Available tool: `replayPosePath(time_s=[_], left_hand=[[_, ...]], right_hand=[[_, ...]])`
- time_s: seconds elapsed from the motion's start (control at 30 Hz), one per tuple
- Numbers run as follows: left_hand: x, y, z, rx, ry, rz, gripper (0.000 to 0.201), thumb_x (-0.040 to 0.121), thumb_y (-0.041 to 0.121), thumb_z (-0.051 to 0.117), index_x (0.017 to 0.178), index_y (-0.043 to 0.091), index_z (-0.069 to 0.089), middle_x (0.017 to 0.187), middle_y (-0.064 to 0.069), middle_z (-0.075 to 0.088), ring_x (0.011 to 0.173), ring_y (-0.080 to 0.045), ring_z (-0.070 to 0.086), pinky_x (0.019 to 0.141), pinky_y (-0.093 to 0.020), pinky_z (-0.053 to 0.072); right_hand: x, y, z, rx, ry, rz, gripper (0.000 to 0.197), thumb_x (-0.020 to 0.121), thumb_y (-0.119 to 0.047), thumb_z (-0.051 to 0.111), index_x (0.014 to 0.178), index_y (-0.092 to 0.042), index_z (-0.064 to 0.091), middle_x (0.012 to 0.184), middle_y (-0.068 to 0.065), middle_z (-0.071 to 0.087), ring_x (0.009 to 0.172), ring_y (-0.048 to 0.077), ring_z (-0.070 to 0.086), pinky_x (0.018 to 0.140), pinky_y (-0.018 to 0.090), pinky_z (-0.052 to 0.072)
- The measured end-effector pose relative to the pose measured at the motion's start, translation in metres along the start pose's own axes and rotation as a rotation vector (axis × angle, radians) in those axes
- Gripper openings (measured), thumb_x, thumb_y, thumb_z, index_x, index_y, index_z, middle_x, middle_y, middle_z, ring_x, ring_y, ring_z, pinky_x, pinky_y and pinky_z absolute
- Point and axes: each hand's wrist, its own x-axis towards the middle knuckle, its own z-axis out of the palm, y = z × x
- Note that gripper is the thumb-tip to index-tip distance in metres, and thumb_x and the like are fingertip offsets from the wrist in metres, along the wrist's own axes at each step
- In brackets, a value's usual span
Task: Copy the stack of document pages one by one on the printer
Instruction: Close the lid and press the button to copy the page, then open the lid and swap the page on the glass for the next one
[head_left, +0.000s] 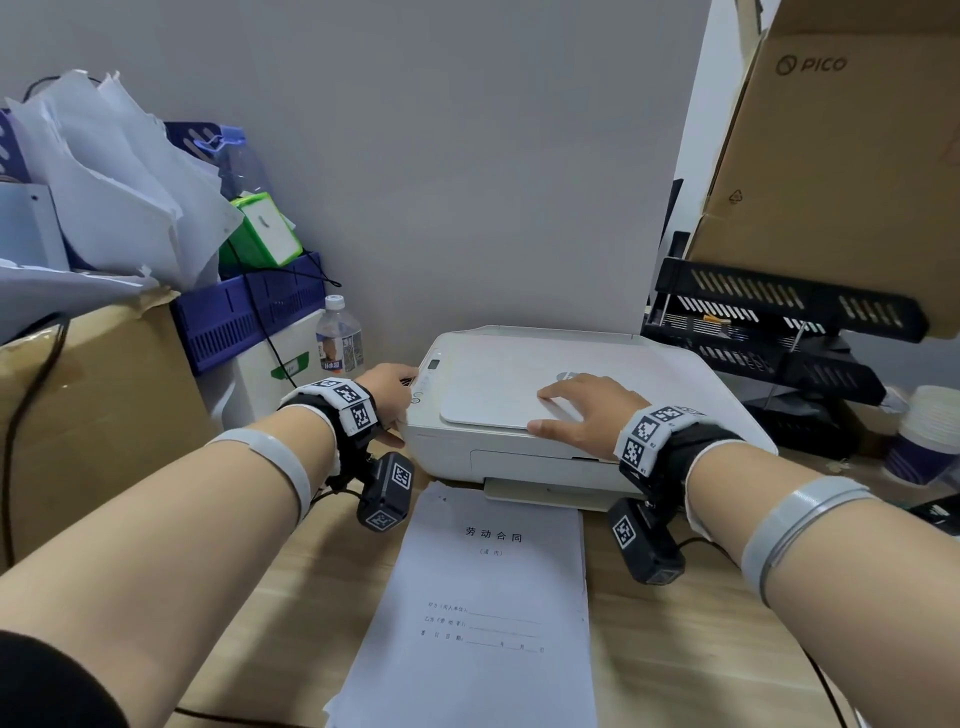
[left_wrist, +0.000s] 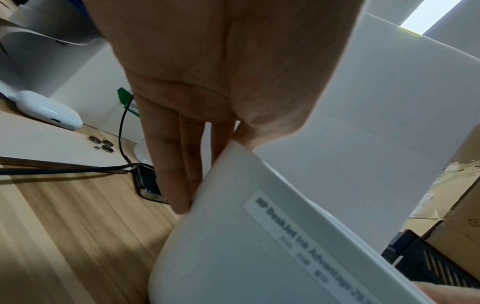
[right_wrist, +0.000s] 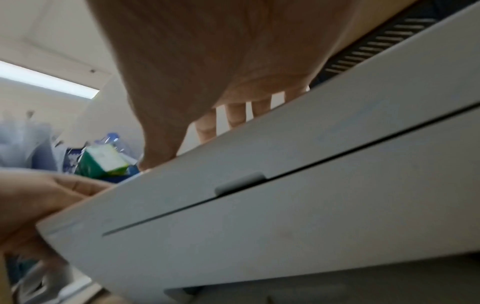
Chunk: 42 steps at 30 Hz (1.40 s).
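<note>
Resting flat with fingers straight, the right hand (head_left: 587, 410) lies on the printer (head_left: 545, 447) lid; the left hand (head_left: 389, 395) touches its left corner, fingers straight; the pages (head_left: 483, 597) lie just before the printer, long axis pointing at it, nearer the right hand.

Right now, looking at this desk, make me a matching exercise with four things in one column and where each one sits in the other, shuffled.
Things:
1. stack of pages
2. right hand
3. water bottle
4. left hand

Places:
A. at the printer's left front corner
B. flat on the printer lid
C. on the desk in front of the printer
D. standing left of the printer, by the wall

Pairs: 1-C, 2-B, 3-D, 4-A
</note>
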Motion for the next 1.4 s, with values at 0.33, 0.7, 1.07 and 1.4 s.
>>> replayPosePath(time_s=[0.33, 0.7, 1.07, 1.4], left_hand=[[0.019, 0.014, -0.016, 0.485, 0.093, 0.320, 0.050, 0.091, 0.018, 0.066, 0.139, 0.022, 0.053, 0.094, -0.004, 0.067, 0.089, -0.022, 0.064, 0.082, -0.028, 0.049], [0.049, 0.080, -0.023, 0.016, 0.138, 0.619, 0.024, 0.095, 0.027, 0.063, 0.106, 0.007, 0.068, 0.085, -0.006, 0.072, 0.071, -0.014, 0.070, 0.074, -0.035, 0.060], [0.125, 0.141, -0.009, -0.302, 0.197, 0.385, 0.023, 0.101, 0.023, 0.050, 0.109, 0.001, 0.054, 0.095, -0.016, 0.061, 0.067, -0.016, 0.061, 0.059, -0.031, 0.057], [0.146, 0.146, 0.004, -0.400, 0.088, 0.248, 0.032, 0.092, 0.000, 0.053, 0.124, 0.003, 0.052, 0.111, -0.013, 0.055, 0.095, -0.022, 0.056, 0.082, -0.043, 0.055]], right_hand=[[-0.013, -0.013, -0.023, -0.203, 0.211, -0.126, 0.042, 0.091, -0.068, 0.043, 0.106, -0.034, 0.062, 0.106, -0.014, 0.059, 0.102, 0.014, 0.055, 0.082, 0.033, 0.046], [0.031, -0.024, -0.104, -0.132, 0.821, -0.111, 0.022, 0.089, -0.033, 0.067, 0.103, -0.017, 0.061, 0.100, 0.005, 0.056, 0.101, 0.027, 0.049, 0.074, 0.037, 0.046], [0.040, 0.026, -0.069, 0.077, 0.523, -0.009, 0.016, 0.092, -0.030, 0.058, 0.106, -0.023, 0.053, 0.079, -0.012, 0.050, 0.088, 0.017, 0.049, 0.076, 0.038, 0.047], [0.017, 0.068, -0.026, 0.022, 0.218, 0.172, 0.038, 0.097, -0.047, 0.049, 0.127, -0.025, 0.056, 0.122, -0.002, 0.059, 0.117, 0.019, 0.050, 0.100, 0.034, 0.038]])
